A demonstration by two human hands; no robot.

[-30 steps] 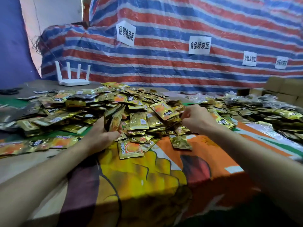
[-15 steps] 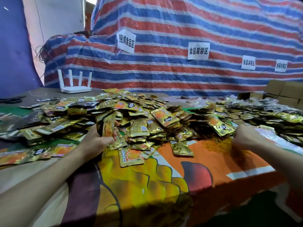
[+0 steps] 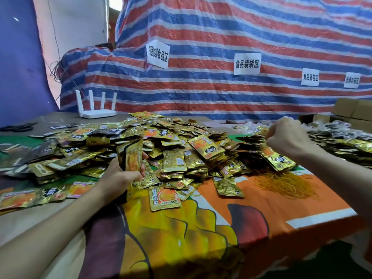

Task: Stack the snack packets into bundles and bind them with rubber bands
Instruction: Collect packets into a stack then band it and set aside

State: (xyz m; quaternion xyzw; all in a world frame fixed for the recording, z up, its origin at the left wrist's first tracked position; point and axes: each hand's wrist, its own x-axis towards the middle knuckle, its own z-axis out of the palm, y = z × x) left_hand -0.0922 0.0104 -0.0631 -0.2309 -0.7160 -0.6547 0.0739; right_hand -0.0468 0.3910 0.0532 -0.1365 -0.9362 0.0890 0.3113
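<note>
A big heap of gold snack packets [image 3: 173, 141] covers the middle of the table. My left hand [image 3: 120, 176] grips an upright stack of packets [image 3: 131, 156] at the heap's near edge. A loose pile of yellow rubber bands [image 3: 285, 184] lies on the orange cloth to the right. My right hand [image 3: 285, 135] hovers above and behind that pile with its fingers curled tight together. I cannot see whether a band is pinched in it.
More packets lie spread at the left [image 3: 30, 196] and far right [image 3: 342, 141]. A white router [image 3: 96, 111] stands at the back left, cardboard boxes [image 3: 354, 111] at the back right. A striped tarp [image 3: 221, 87] closes off the rear. The colourful cloth [image 3: 181, 228] covers the table's near part.
My right hand went from the heap's middle to the rubber band pile, then lifted above it. My left hand stood the packet stack more upright.
</note>
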